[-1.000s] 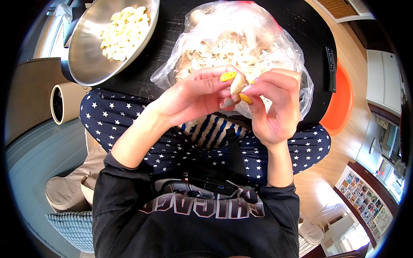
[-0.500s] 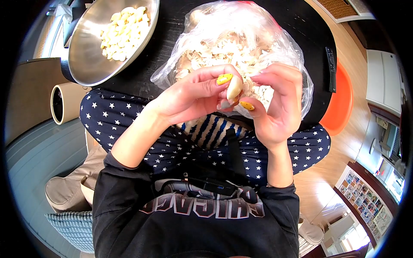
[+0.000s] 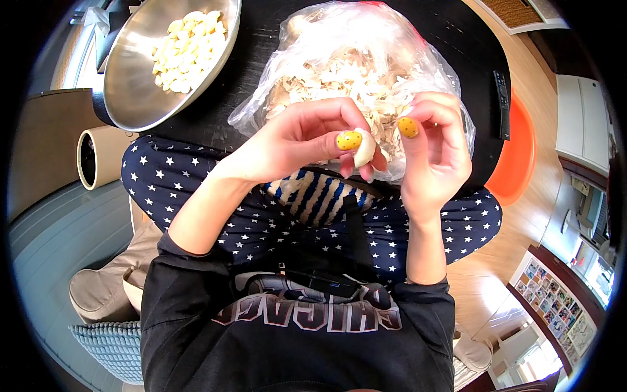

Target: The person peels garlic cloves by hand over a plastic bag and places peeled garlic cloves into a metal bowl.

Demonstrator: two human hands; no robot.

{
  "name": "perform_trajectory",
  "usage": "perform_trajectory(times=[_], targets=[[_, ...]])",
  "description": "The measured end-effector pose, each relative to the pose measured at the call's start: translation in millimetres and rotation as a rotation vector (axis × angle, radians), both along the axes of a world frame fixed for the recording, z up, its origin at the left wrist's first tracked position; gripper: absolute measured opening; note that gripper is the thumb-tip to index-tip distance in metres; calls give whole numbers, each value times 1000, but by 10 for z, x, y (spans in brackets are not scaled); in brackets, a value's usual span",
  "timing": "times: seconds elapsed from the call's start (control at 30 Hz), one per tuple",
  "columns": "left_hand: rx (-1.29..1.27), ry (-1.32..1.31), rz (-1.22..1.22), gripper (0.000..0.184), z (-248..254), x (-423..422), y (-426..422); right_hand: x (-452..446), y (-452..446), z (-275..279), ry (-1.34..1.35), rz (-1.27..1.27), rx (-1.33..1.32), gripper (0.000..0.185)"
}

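A pale garlic clove (image 3: 364, 150) is pinched between the thumb and fingers of my left hand (image 3: 310, 140), above the near edge of the bag. My right hand (image 3: 436, 153) is a little to the right, apart from the clove. Its thumb and index finger press together; whatever is between them is too small to make out. Beneath both hands lies a clear plastic bag (image 3: 450, 78) heaped with dry garlic skins (image 3: 333, 81). To the upper left, peeled cloves (image 3: 189, 52) sit in a wide steel bowl (image 3: 127, 85).
The black table (image 3: 261, 26) spans the far side of my lap. A remote control (image 3: 501, 104) lies along its right edge, with an orange seat (image 3: 516, 153) beyond. A striped cloth (image 3: 320, 199) shows below my hands. At left is a cream cylindrical container (image 3: 104, 157).
My right hand has pulled away from the clove, to the right and slightly up, and its thumb and index finger have come together. The left hand has turned the clove slightly.
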State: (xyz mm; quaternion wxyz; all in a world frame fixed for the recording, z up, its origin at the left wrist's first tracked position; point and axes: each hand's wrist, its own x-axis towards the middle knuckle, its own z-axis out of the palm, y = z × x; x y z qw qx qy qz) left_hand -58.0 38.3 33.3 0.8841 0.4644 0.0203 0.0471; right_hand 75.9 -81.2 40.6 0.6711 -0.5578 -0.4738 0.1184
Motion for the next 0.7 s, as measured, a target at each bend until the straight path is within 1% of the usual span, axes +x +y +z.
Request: perform_trajectory(times=[0.07,0.13,0.2,0.3,0.33,0.37,0.43,0.47,0.53,0.63,0.7], targets=[[28,18,2,18,28,3,-13,15,-2,5,3,-22,-14,12],[251,41,145,18,24,9,-27,30,-10,9,5,-45,-28,13],[253,24,179,16,-7,9,-19,41,-18,12,-15,-1,-72,13],[233,19,243,15,-6,3,-27,-23,8,10,-30,51,-42,17],[210,31,273,16,-3,2,-31,-42,24,17,-90,38,-29,24],[209,32,272,16,-11,0,-33,-62,30,10,-90,38,-30,24],[132,36,294,15,-51,-8,-38,-105,30,-11,-283,-79,27,29],[132,36,294,15,-73,-13,-48,-121,34,2,-338,-103,48,30],[101,6,322,13,-107,-21,-70,-154,29,24,-366,-108,64,31],[118,47,331,13,-66,-27,-79,-170,35,25,-415,-122,95,32],[88,24,327,13,-62,-27,-80,-177,42,19,-435,-130,109,33]])
